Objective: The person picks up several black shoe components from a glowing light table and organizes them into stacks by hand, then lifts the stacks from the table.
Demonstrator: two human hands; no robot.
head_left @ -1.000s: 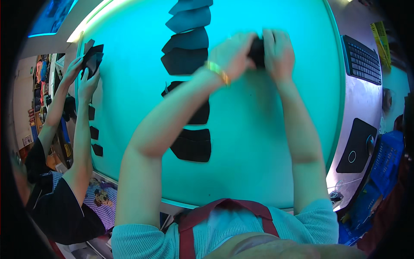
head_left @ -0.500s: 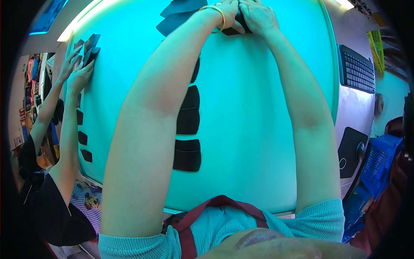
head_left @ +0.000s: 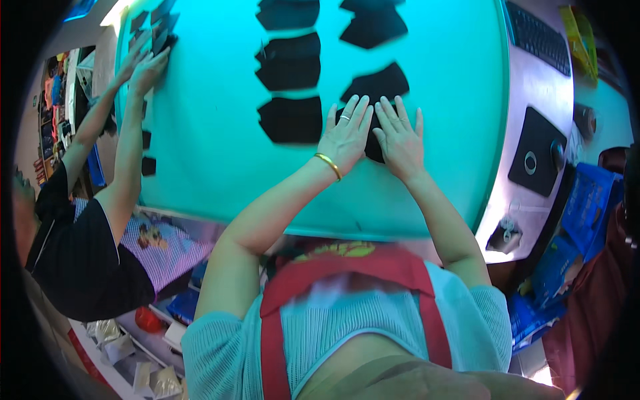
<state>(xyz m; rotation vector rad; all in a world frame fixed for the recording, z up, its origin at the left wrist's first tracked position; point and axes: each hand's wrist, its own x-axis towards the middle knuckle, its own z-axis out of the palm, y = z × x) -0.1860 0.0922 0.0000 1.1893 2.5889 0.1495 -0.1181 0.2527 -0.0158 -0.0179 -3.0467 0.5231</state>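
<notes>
My left hand [head_left: 344, 138] lies flat with its fingers stretched out, pressing on a dark flat cut piece [head_left: 374, 148]. Beside it my right hand [head_left: 402, 141] rests the same way on that piece, fingers spread. Most of the piece is hidden under the hands. Just beyond my fingertips is another dark piece [head_left: 379, 81], with more dark pieces [head_left: 373, 30] farther up that column. To the left runs a second column of overlapping dark pieces, the nearest one [head_left: 291, 121] with a notched left edge. All lie on a turquoise-lit table [head_left: 220, 133].
At the left edge a co-worker's hands [head_left: 148, 70] handle small dark pieces. To the right are a keyboard [head_left: 539, 37], a mouse pad [head_left: 537, 152] with a mouse, and blue crates [head_left: 587, 207]. The table's front edge [head_left: 353, 235] lies before my body.
Both my hands have come back from the table's far edge to its nearer part and now lie flat on a dark piece. The view has shifted, showing more of my body.
</notes>
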